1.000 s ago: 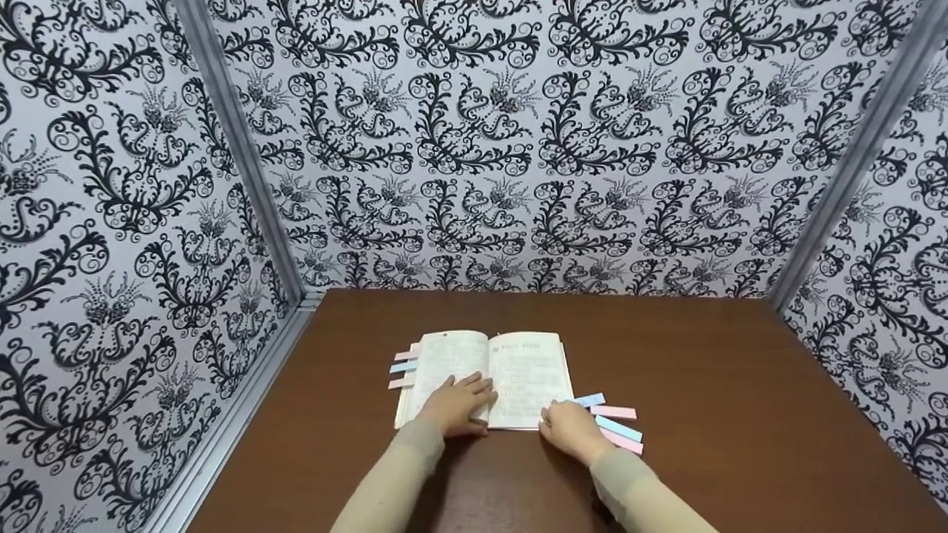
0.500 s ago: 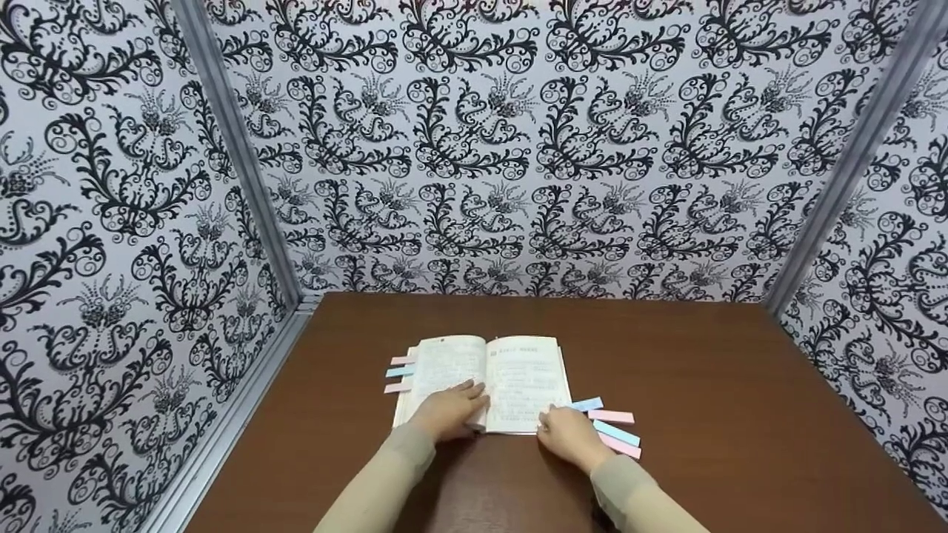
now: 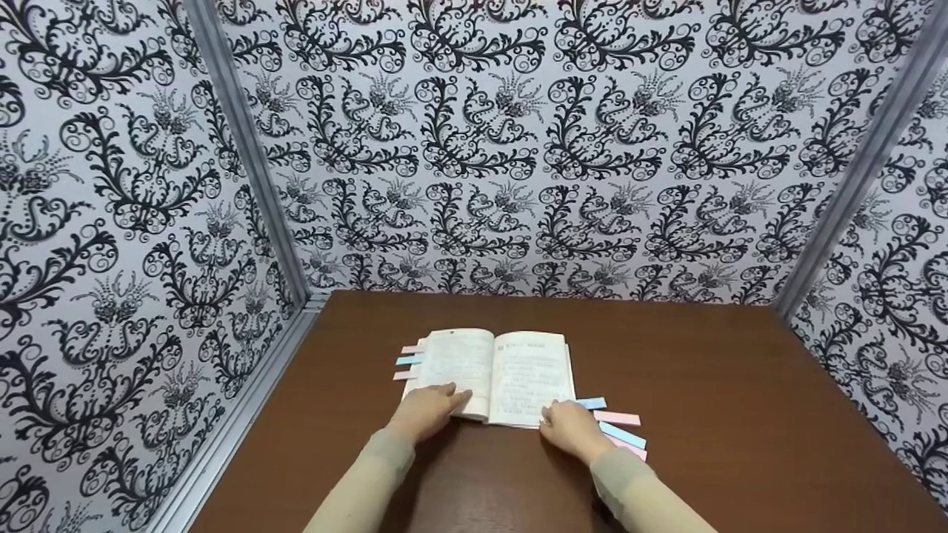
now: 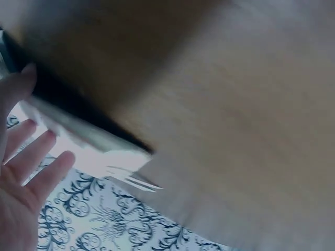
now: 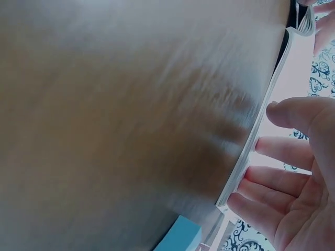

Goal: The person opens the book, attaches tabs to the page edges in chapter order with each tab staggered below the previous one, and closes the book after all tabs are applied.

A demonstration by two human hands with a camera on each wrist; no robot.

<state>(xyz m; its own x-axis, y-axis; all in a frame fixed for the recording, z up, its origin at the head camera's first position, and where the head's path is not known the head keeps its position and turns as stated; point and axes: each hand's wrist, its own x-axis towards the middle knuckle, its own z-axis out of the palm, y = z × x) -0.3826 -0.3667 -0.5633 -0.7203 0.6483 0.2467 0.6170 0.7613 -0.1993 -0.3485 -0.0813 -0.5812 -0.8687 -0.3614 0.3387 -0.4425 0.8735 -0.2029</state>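
An open book point(image 3: 529, 377) with printed pages lies on the brown table. My left hand point(image 3: 428, 411) rests at the lower left corner of the left page. In the left wrist view its thumb point(image 4: 23, 83) is right at the book's dark lower edge, and its fingers extend over the page. My right hand point(image 3: 572, 428) touches the lower right corner of the right page. In the right wrist view its fingers point(image 5: 261, 212) lie loosely bent along the page edge, with nothing gripped between them. Pink and blue paper strips point(image 3: 622, 434) stick out to the right, partly hidden by the right hand.
More pink and blue strips point(image 3: 409, 360) stick out from the book's left side. The brown table point(image 3: 689, 355) extends around the book. Patterned walls point(image 3: 511, 148) with grey metal posts point(image 3: 252, 148) enclose it at the back and sides.
My left hand has slid left, from near the book's centre fold to the lower left of the left page. The right hand stays at its corner, and the same pages are showing.
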